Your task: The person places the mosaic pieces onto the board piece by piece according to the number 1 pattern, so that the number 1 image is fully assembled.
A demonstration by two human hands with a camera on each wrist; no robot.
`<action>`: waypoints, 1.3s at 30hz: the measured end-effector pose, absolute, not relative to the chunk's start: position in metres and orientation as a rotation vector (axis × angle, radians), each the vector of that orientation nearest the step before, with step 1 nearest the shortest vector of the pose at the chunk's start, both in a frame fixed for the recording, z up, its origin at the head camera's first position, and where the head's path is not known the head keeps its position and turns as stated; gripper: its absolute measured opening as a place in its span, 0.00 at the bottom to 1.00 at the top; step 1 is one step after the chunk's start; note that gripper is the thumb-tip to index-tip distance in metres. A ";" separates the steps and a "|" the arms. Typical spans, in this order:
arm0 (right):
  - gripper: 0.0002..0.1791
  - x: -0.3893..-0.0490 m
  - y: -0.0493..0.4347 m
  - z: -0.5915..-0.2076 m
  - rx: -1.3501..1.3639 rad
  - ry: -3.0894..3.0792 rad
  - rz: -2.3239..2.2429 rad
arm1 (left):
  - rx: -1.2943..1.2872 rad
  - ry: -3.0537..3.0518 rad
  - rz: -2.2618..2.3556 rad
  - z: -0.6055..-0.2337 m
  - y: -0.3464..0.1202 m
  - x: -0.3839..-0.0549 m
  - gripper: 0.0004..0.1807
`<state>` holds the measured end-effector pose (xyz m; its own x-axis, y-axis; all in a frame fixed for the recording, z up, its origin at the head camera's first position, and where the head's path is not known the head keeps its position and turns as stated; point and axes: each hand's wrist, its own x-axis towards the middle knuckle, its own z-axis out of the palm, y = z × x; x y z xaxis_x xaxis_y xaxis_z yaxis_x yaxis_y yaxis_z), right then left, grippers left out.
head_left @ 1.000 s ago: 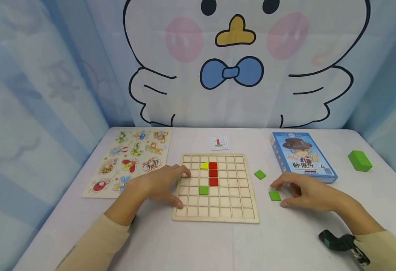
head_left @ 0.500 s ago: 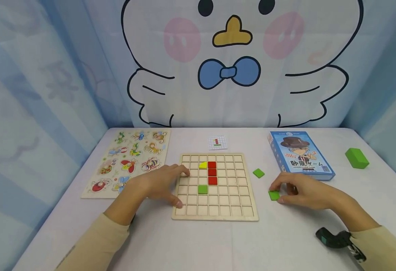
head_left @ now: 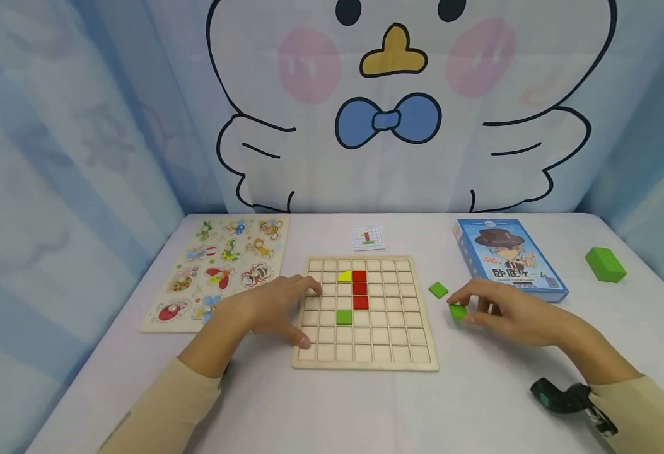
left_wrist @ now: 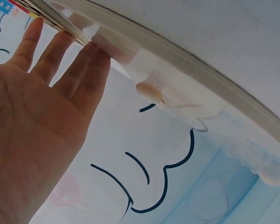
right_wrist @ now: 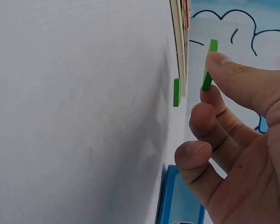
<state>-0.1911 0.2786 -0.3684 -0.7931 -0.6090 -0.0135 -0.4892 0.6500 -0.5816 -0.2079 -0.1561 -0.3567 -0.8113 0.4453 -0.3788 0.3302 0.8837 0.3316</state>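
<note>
My right hand (head_left: pixel 516 313) pinches a flat green square tile (head_left: pixel 458 311) between thumb and forefinger, right of the wooden grid board (head_left: pixel 400 354). The right wrist view shows this tile (right_wrist: pixel 213 45) raised off the white table. A second green tile (head_left: pixel 438 290) lies between that hand and the board. My left hand (head_left: pixel 266 309) rests at the board's left edge, with thumb and fingertips on the rim. Set in the grid are a yellow piece (head_left: pixel 345 276), a column of red squares (head_left: pixel 360 288) and one green square (head_left: pixel 344 317).
Behind the board lies a small pattern card (head_left: pixel 368 238). A blue game box (head_left: pixel 507 255) stands behind my right hand, and a green block (head_left: pixel 605 265) is at the far right. An insect picture board (head_left: pixel 195 309) lies on the left, partly behind my left hand.
My right hand has closed thumb and forefinger on the nearer green tile, lifted it and moved it slightly away from me. The left hand stays at the board's edge.
</note>
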 end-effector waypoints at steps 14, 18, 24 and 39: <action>0.16 -0.210 0.246 -0.358 -0.977 2.676 -0.915 | 0.538 2.608 0.353 -0.354 -0.161 -0.206 0.49; 0.16 -0.212 0.239 -0.358 -0.975 2.658 -0.937 | 0.552 2.598 0.371 -0.355 -0.162 -0.205 0.49; 0.17 -0.213 0.233 -0.360 -0.941 2.611 -0.983 | 0.574 2.586 0.378 -0.357 -0.159 -0.205 0.48; 0.17 -0.227 0.208 -0.350 -0.997 2.558 -1.090 | 0.569 2.592 0.330 -0.353 -0.153 -0.208 0.48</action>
